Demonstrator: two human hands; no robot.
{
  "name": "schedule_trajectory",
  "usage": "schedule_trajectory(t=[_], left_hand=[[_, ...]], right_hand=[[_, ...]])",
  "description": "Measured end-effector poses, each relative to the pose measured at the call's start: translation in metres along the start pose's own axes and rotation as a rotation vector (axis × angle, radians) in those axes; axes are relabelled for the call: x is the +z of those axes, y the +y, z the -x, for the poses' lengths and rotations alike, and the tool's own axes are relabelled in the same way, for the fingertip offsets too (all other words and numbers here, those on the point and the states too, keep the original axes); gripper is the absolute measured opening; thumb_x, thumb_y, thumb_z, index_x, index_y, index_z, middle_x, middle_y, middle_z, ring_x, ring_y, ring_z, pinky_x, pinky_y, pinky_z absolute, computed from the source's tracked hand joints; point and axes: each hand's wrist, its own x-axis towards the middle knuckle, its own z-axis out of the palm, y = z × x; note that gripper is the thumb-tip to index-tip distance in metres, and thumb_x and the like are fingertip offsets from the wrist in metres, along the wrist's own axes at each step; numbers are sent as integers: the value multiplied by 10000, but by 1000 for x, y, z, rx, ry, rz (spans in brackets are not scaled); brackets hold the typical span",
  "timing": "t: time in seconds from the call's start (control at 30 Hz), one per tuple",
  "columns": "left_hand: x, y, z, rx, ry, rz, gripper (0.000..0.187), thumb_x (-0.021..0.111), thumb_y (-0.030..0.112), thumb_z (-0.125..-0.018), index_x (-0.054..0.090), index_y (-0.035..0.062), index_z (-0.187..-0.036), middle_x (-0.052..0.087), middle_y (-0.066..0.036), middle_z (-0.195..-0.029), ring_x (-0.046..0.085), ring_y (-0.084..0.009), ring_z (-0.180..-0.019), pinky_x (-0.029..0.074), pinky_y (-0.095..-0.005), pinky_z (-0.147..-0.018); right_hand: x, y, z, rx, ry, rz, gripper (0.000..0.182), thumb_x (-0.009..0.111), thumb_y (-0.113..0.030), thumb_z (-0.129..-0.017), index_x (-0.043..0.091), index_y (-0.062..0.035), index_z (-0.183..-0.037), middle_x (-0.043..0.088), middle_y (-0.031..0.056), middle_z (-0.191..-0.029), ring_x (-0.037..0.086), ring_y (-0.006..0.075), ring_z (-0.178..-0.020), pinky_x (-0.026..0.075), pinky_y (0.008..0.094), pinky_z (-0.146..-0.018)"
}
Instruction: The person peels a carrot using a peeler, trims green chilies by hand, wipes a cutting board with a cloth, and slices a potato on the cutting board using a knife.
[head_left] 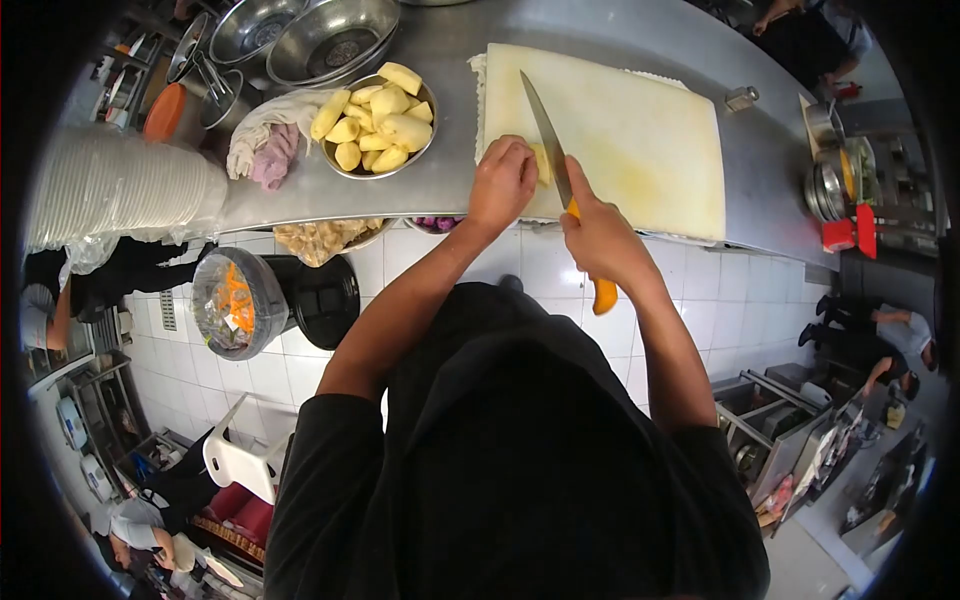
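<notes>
My right hand (606, 236) is wrapped round the orange handle of a kitchen knife (543, 115), its long blade pointing to the far side of the cutting board. Close to the blade, my left hand (503, 180) has its fingers curled on a peeled potato (542, 163), partly hidden behind them. Both hands are at the left front part of a white cutting board (640, 130), which has yellowish stains. To the left, a metal bowl (375, 174) holds several peeled potatoes (388, 104).
Crumpled cloths (270, 145) lie left of the bowl, near stacked plastic containers (130, 190). Metal basins (335, 45) stand behind. A lined waste bin (240, 305) and a white chair (240, 455) are on the floor. Other people are around the kitchen edges.
</notes>
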Motion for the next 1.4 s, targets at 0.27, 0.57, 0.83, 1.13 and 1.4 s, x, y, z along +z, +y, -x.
schedule_trajectory(t=[0.27,0.57,0.83,1.13,1.4], left_hand=[[0,-1,0,-11,-6,-5,67,631,-49,-752,588,-14,-788,610,-134,-865,602,-326,-802,508,-396,-722],[1,-2,0,-10,-6,-31,61,632,-41,-761,593,-11,-798,616,-136,-877,605,-330,-812,509,-395,-726],[1,0,1,-20,2,-25,56,632,-41,-757,599,-12,-792,621,-129,-871,608,-319,-804,512,-387,-722],[0,0,0,-6,8,-15,66,635,-45,-750,599,-12,-794,624,-126,-882,609,-318,-810,511,-388,-722],[2,-5,2,6,-6,-12,89,648,-39,-752,596,-14,-820,621,-137,-886,610,-333,-807,509,-395,-725]], right_hand=[[20,16,6,-101,92,36,701,486,-70,-889,139,-60,-1498,629,328,-859,612,494,-830,455,529,-805],[25,28,-39,-119,117,-13,714,479,-84,-901,119,-96,-1517,629,290,-784,625,429,-682,486,487,-696],[7,9,9,-34,44,79,682,464,-99,-927,139,-111,-1526,608,176,-707,540,220,-466,492,394,-534],[34,29,-20,-201,186,61,730,479,-87,-901,99,-115,-1524,635,297,-803,616,465,-736,468,504,-724],[29,32,-53,-158,157,50,718,466,-102,-905,105,-123,-1525,633,283,-780,624,413,-630,504,471,-642]])
